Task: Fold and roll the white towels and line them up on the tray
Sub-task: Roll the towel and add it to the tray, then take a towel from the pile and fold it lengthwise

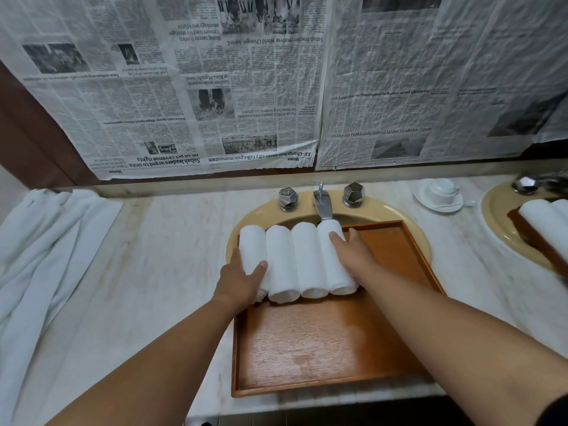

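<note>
Pale marbled counter (153, 256), with newspaper (246, 103) taped across the wall behind.

Far left: a heap of loose white towels (46, 241), not yet folded.

Left hand (242, 279) lay flat against the outer side of the leftmost roll (250, 244), fingers straight and thumb on top. It was pressing, not gripping.

Four rolled towels (296, 259) lay side by side, touching, across the far end of the wooden tray (322, 348), which sat over the sink (368, 209).

Right hand (353, 253) rested on the rightmost roll (332, 272), fingers extended, clutching nothing. The two hands appeared to be squeezing the row together.

Judged the rolls light, soft and springy, likely to loosen if tugged by one end. Better taken round the middle, loose flap underneath.

Cup and saucer (439, 192) stood farther right.
</note>
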